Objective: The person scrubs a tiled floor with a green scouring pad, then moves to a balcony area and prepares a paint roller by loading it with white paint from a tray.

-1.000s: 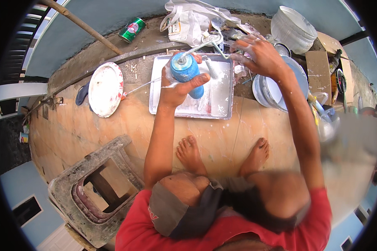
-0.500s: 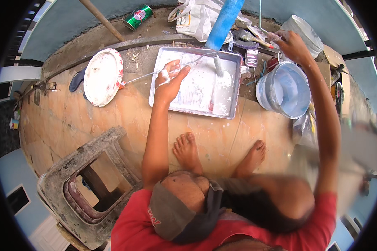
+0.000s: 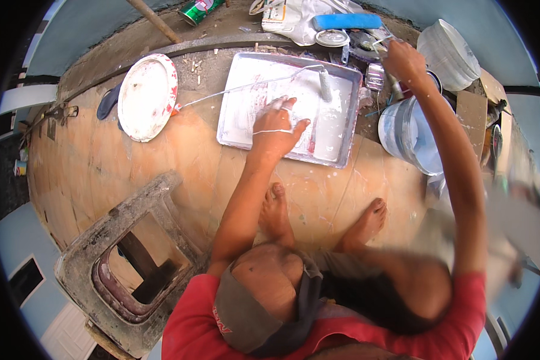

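Note:
My right hand (image 3: 405, 63) is closed around the handle of a paint roller with a wire frame. Its blue sleeve (image 3: 347, 22) lies crosswise at the back, over the clutter. My left hand (image 3: 276, 127), smeared with white paint, is held over the near part of a paint tray (image 3: 223, 129), fingers spread and nothing in them. White paint covers the tray's bottom. A small paint roller (image 3: 325, 86) rests in the tray, its thin wire stem running left past the rim to an orange end.
To the right stand a paint-streaked bucket (image 3: 393, 129) and a whitish bucket (image 3: 453, 54). A round white lid (image 3: 148, 99) with red smears lies left of the tray. Nearer is a worn stool (image 3: 81, 252) on its side. A green can (image 3: 196, 11) and plastic bag (image 3: 291, 21) lie behind.
The blue roller has swung from pointing up and away to lying crosswise farther back. My left hand has moved right over the tray and turned palm down. The view has shifted slightly.

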Demonstrator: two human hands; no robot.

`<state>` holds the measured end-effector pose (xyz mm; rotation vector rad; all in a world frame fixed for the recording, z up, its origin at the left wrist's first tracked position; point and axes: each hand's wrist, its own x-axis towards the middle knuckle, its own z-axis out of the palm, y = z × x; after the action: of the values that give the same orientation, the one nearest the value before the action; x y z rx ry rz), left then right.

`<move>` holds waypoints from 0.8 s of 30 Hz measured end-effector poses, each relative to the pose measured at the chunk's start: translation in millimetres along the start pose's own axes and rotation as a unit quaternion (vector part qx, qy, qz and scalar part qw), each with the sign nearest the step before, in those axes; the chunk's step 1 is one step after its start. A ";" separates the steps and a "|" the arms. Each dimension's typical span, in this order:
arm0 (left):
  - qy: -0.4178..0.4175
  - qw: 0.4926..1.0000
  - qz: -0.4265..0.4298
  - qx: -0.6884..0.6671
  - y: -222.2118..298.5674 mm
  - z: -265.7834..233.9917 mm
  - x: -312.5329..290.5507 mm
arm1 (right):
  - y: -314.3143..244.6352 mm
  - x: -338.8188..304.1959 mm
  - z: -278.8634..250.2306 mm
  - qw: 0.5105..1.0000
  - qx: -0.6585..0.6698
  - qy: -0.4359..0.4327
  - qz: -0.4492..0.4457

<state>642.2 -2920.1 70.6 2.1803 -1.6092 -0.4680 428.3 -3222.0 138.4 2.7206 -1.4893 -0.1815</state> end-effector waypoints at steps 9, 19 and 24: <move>0.166 0.978 -0.123 -0.005 -70.0 -19.8 37.3 | -104.3 -29.9 45.1 0.964 0.213 -0.135 -0.090; 0.144 0.982 0.085 -0.090 -63.5 -42.8 53.6 | -103.0 -50.6 42.2 0.834 0.520 -0.015 -0.182; 0.189 0.963 0.102 -0.163 -30.3 -57.1 42.0 | -106.4 -67.1 35.0 0.779 0.615 0.002 -0.123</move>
<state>706.9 -2946.0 103.7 1.7154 -1.4113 -0.2172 477.4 -3107.2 100.2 3.7796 -1.5179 1.2546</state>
